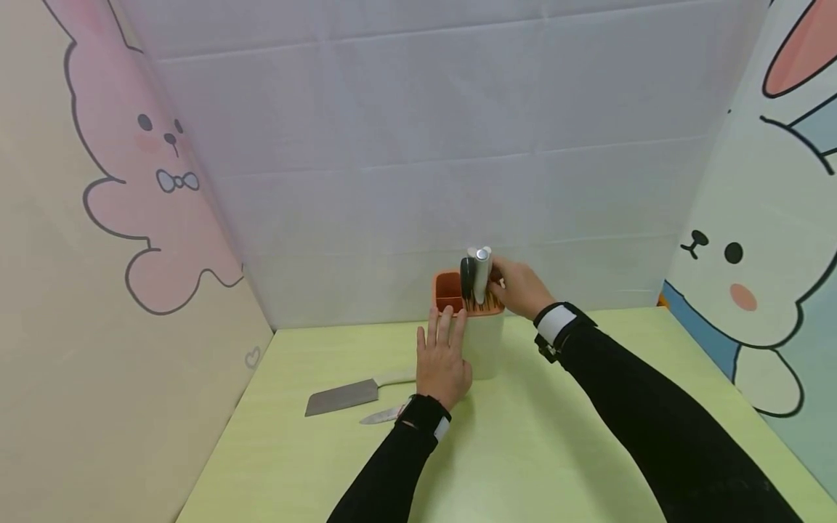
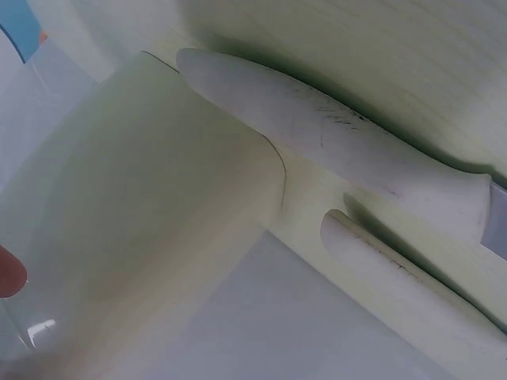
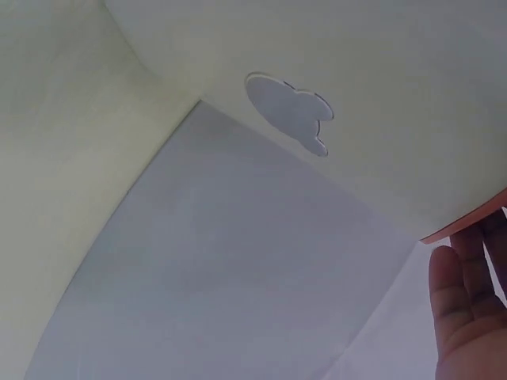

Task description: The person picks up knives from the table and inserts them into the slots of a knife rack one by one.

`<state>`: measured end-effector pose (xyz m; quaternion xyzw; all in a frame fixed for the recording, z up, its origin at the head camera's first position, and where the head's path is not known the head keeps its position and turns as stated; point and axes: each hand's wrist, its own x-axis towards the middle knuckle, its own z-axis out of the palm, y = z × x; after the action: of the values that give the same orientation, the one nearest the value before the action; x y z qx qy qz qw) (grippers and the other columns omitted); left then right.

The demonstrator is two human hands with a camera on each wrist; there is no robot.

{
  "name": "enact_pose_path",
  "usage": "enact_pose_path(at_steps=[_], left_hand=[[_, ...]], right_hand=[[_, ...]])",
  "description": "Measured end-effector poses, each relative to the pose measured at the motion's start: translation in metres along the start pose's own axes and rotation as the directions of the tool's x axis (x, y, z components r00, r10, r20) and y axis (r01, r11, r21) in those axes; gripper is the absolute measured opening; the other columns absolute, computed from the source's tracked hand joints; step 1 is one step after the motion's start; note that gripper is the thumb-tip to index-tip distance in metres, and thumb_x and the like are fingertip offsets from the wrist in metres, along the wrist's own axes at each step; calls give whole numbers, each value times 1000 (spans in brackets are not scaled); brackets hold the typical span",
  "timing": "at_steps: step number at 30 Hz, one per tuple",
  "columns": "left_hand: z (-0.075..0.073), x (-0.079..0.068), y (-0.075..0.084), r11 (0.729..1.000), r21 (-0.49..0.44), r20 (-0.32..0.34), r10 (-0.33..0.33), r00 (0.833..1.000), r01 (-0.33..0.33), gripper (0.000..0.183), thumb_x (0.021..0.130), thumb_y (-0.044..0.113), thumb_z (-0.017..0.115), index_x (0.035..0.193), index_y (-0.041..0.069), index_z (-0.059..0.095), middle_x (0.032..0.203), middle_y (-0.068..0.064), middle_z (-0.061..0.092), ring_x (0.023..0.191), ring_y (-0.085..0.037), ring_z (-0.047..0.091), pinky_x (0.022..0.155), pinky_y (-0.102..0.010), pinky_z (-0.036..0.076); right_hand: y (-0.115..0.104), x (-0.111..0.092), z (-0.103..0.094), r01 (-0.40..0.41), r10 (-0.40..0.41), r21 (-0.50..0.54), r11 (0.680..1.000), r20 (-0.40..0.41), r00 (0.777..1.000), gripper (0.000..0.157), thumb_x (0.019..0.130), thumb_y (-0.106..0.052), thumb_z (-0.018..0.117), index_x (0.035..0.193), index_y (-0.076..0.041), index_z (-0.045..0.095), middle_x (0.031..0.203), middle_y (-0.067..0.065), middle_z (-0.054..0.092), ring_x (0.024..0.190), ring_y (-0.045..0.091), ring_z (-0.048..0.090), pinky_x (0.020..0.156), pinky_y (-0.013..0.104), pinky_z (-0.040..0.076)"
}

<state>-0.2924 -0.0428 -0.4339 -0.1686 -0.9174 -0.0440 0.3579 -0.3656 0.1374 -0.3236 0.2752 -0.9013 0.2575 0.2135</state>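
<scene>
A pale knife block (image 1: 485, 345) with an orange slotted top (image 1: 448, 287) stands against the back wall. From its slots rise a black handle (image 1: 467, 277) and a white handle (image 1: 482, 276) with a round end. My left hand (image 1: 442, 369) rests on the block's front, fingers straight and pointing up to the rim. At the top right, my right hand (image 1: 521, 287) has thumb and fingertips beside the white handle; I cannot tell whether they grip it. The right wrist view shows its fingers (image 3: 451, 293) at the orange rim.
Left of the block lie a cleaver (image 1: 343, 397) with a white handle (image 2: 333, 131) and a smaller knife (image 1: 382, 416), partly hidden by my left wrist. Its pale handle (image 2: 412, 277) shows close to the block's base. Decorated panels (image 1: 752, 290) border the yellow table (image 1: 556, 450).
</scene>
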Motion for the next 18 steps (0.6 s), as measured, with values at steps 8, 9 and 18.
enact_pose_path(at_steps=[8, 9, 18], left_hand=[[2, -2, 0, 1000, 13, -12, 20, 1000, -19, 89, 73, 14, 57, 150, 16, 12, 152, -11, 20, 141, -31, 4, 103, -58, 29], [2, -2, -1, 1000, 8, -15, 28, 1000, -28, 89, 73, 14, 57, 150, 15, 12, 152, -11, 19, 141, -32, 4, 102, -58, 29], [-15, -14, -29, 987, -90, 40, 136, 990, -132, 92, 74, 24, 62, 150, 22, 10, 156, -11, 5, 140, -31, 6, 102, -57, 30]], right_hand=[[-1, -12, 4, -68, 68, 33, 997, -3, 998, 26, 91, -16, 55, 115, -7, 52, 100, 11, 65, 87, 25, 60, 76, 45, 51], [-2, -15, 4, -78, 79, 39, 996, -19, 997, 32, 91, -18, 54, 120, -6, 50, 105, 13, 64, 93, 27, 60, 80, 47, 50], [2, -56, -8, -100, 113, 74, 992, -215, 970, 49, 90, -23, 56, 133, -4, 43, 121, 16, 54, 107, 29, 52, 89, 49, 45]])
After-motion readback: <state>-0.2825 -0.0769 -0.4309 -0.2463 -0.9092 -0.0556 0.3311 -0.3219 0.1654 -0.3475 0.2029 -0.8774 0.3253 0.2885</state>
